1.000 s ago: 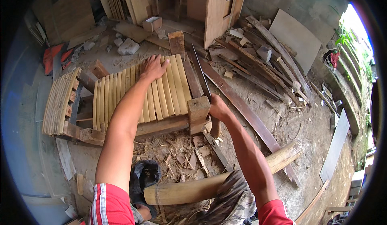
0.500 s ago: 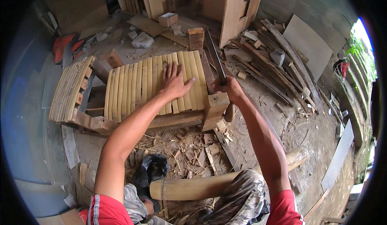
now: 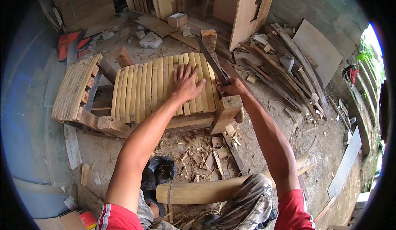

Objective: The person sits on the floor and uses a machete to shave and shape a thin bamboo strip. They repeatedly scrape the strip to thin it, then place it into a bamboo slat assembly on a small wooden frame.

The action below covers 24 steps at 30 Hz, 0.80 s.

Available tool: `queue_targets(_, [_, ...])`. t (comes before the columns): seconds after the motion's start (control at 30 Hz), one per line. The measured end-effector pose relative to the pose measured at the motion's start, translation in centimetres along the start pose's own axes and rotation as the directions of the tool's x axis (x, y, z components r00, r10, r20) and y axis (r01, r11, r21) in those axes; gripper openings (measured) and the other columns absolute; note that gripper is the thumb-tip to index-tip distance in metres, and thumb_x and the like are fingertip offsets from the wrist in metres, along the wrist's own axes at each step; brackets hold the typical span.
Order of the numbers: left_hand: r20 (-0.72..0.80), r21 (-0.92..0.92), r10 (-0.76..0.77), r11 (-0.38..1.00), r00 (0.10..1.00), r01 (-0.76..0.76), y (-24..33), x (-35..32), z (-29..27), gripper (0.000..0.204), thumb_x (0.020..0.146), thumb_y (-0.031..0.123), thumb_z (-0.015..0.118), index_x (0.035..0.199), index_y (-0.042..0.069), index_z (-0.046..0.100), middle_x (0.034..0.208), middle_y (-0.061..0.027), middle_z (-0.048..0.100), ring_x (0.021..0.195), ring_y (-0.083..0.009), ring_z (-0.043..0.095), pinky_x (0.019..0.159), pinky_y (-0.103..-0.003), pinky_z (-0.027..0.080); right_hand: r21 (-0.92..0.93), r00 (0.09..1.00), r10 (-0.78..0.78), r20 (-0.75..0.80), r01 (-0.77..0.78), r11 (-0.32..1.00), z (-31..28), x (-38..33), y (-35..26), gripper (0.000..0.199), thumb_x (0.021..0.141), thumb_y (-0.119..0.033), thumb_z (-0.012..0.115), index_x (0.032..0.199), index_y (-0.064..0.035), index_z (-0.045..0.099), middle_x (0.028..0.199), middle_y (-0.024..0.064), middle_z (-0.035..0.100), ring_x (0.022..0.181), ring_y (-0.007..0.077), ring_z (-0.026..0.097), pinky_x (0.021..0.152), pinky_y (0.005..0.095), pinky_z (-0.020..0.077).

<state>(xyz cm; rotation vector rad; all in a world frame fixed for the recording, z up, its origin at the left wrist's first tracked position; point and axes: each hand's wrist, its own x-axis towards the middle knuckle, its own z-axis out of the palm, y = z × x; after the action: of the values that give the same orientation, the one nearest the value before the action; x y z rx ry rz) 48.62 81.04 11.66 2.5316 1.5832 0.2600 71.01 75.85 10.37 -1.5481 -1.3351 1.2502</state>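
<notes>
Nearest the person, a thick bamboo pole (image 3: 214, 188) lies crosswise by the knees, on the near side of the slatted bamboo panel (image 3: 152, 87), with shavings (image 3: 194, 147) between them. The left hand (image 3: 187, 83) lies flat on the panel's right half, fingers spread and open, pressing the slats. Just right of it, at the panel's right edge above a wooden corner block (image 3: 227, 110), the right hand (image 3: 233, 87) is closed around the handle of a long blade (image 3: 212, 61). The blade's long axis runs away from that hand, up and leftward, roughly along the slats. Beyond the panel lie scrap boards (image 3: 284, 69) and a small box (image 3: 177, 19).
</notes>
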Motion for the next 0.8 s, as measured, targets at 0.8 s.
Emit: queue_targets(0.8, [0.123,-0.132,0.568,0.822,0.813,-0.554,4.0,0.9,-1.6,0.043,0.098,0.049,0.050,0.126,0.020,0.067,0.151,-0.0043,0.045,0.147,-0.0292,0.026,0.121,-0.049,0.013,0.519,0.844,0.274,-0.462,0.007,0.855,2.5,-17.1,3.3,0.028,0.095,-0.010,0.059,0.122,-0.0016,0.060,0.089,0.0119,0.073,0.045,0.0093,0.052,0.041,0.0255,0.0426])
